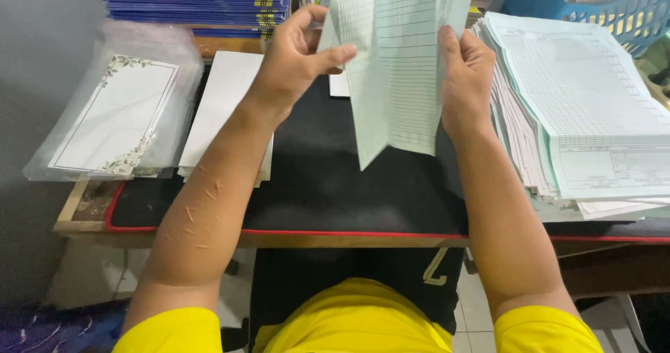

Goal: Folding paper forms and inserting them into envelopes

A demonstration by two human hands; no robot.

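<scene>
Both hands, left (296,56) & right (464,70), pinch folded green form sheet (398,67) above black mat (328,185); looks thin, floppy, light—grip side edges.

two hands: the left hand (296,56) and right hand (466,74) share one folded green form (398,67). one tall stack of forms (593,109) lies right, one white paper pile (227,102) left, one clear bag of bordered sheets (115,112) far left, one stack of purple notebooks (195,4) beyond, one blue basket (628,11) far right.
</scene>
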